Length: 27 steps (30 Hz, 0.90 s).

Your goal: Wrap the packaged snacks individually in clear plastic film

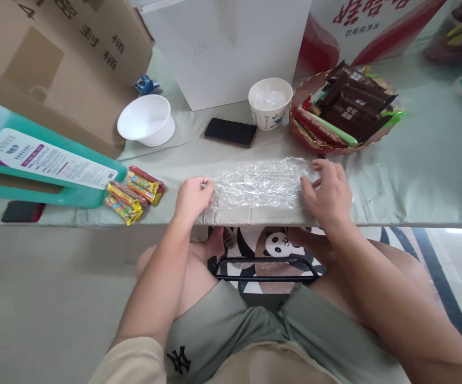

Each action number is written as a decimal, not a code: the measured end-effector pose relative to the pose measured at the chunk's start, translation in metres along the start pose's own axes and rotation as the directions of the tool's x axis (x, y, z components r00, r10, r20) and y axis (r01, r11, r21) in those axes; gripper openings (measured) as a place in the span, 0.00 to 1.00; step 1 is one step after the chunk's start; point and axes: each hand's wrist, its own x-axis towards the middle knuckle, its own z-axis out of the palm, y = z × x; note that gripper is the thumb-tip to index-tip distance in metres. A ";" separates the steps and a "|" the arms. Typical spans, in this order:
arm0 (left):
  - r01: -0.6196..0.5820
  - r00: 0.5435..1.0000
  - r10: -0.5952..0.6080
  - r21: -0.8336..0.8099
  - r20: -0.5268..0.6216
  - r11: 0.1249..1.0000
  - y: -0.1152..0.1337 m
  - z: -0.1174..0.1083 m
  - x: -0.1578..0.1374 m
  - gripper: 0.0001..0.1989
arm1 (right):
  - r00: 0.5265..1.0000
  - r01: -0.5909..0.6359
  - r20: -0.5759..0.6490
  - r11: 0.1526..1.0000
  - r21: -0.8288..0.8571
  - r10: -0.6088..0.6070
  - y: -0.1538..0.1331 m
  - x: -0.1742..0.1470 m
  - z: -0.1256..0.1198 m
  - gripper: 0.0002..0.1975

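On the far right, a gold-rimmed bowl (335, 148) holds brown-wrapped snacks (353, 109) and red and green sticks (327, 128). Just left of it, a paper cup (270, 118) holds crumpled, clear-looking material (270, 99). A white bowl (146, 121) sits farther left, near a green jug (74, 184) whose contents you cannot make out. Your clear plastic film (261, 184) lies near the table edge between your hands, flat, shiny and heavily wrinkled. Your left hand (193, 198) has curled fingers at its left end; I cannot tell whether they pinch it. Your right hand (330, 191) has thumb and fingers parted at the right end.
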 end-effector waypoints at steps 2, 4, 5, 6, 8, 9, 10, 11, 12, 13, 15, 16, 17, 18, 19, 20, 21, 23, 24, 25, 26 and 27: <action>0.003 1.000 -0.003 0.058 -0.004 0.998 0.000 -0.001 -0.002 0.11 | 0.974 0.192 -0.118 0.981 -0.014 -0.193 -0.006 -0.005 -0.001 0.15; -0.019 0.999 0.024 0.161 -0.026 0.987 0.000 -0.001 -0.003 0.11 | 0.892 0.447 -0.095 0.894 0.033 -0.442 -0.015 -0.014 -0.001 0.14; -0.036 0.998 0.046 0.216 -0.044 0.976 0.000 -0.001 -0.004 0.11 | 0.835 0.549 -0.025 0.832 0.073 -0.549 -0.021 -0.020 -0.001 0.15; -0.049 0.996 0.068 0.265 -0.064 0.963 -0.001 0.000 -0.004 0.12 | 0.778 0.617 0.069 0.780 0.108 -0.625 -0.026 -0.026 0.001 0.18; -0.056 0.990 0.096 0.326 -0.108 0.944 -0.002 0.001 -0.003 0.19 | 0.688 0.663 0.282 0.737 0.129 -0.669 -0.032 -0.036 0.006 0.25; -0.058 0.986 0.106 0.336 -0.127 0.940 -0.002 0.001 -0.002 0.23 | 0.661 0.664 0.373 0.739 0.114 -0.651 -0.034 -0.039 0.008 0.29; -0.063 0.983 0.117 0.333 -0.145 0.941 -0.003 0.002 -0.001 0.25 | 0.642 0.662 0.442 0.743 0.092 -0.627 -0.035 -0.042 0.010 0.31; -0.073 0.978 0.131 0.321 -0.163 0.944 -0.004 0.002 0.000 0.26 | 0.629 0.664 0.485 0.745 0.073 -0.608 -0.035 -0.043 0.011 0.31; -0.091 0.971 0.150 0.296 -0.185 0.951 -0.005 0.001 0.001 0.25 | 0.623 0.665 0.511 0.745 0.054 -0.593 -0.034 -0.043 0.011 0.30; -0.113 0.962 0.171 0.259 -0.212 0.959 -0.006 0.001 0.002 0.23 | 0.625 0.666 0.520 0.745 0.034 -0.582 -0.034 -0.043 0.011 0.27; -0.159 0.943 0.199 0.163 -0.267 0.974 -0.009 -0.002 0.005 0.17 | 0.639 0.667 0.516 0.745 -0.002 -0.571 -0.036 -0.043 0.010 0.20; -0.173 0.936 0.199 0.113 -0.291 0.978 -0.011 -0.003 0.006 0.14 | 0.646 0.663 0.513 0.748 -0.011 -0.565 -0.037 -0.043 0.008 0.15; -0.178 0.933 0.189 0.065 -0.307 0.982 -0.012 -0.004 0.007 0.12 | 0.651 0.653 0.513 0.757 -0.005 -0.559 -0.038 -0.043 0.006 0.11; -0.178 0.932 0.175 0.018 -0.318 0.984 -0.013 -0.005 0.007 0.10 | 0.650 0.635 0.519 0.772 0.029 -0.555 -0.040 -0.044 0.003 0.09; -0.177 0.934 0.158 -0.033 -0.319 0.984 -0.014 -0.006 0.008 0.09 | 0.637 0.604 0.531 0.790 0.107 -0.559 -0.042 -0.044 -0.001 0.09; -0.177 0.940 0.140 -0.097 -0.310 0.979 -0.014 -0.006 0.008 0.08 | 0.609 0.544 0.551 0.806 0.233 -0.571 -0.043 -0.045 -0.006 0.09; -0.179 0.950 0.123 -0.178 -0.289 0.968 -0.014 -0.006 0.008 0.08 | 0.569 0.434 0.575 0.809 0.397 -0.588 -0.045 -0.045 -0.012 0.09; -0.184 0.974 0.116 -0.376 -0.196 0.908 -0.012 -0.005 0.007 0.10 | 0.505 0.033 0.615 0.725 0.688 -0.606 -0.046 -0.045 -0.025 0.09; -0.175 0.983 0.129 -0.475 -0.129 0.862 -0.010 -0.003 0.005 0.11 | 0.501 -0.206 0.638 0.636 0.744 -0.585 -0.047 -0.045 -0.030 0.11; -0.153 0.987 0.152 -0.564 -0.049 0.812 -0.007 -0.001 0.002 0.13 | 0.521 -0.410 0.673 0.537 0.737 -0.526 -0.048 -0.045 -0.033 0.13; -0.119 0.982 0.186 -0.637 0.039 0.761 -0.004 0.001 -0.001 0.16 | 0.553 -0.559 0.716 0.447 0.698 -0.427 -0.048 -0.044 -0.033 0.15; -0.069 0.964 0.226 -0.695 0.137 0.715 0.000 0.005 -0.004 0.20 | 0.589 -0.649 0.752 0.380 0.659 -0.297 -0.048 -0.044 -0.030 0.17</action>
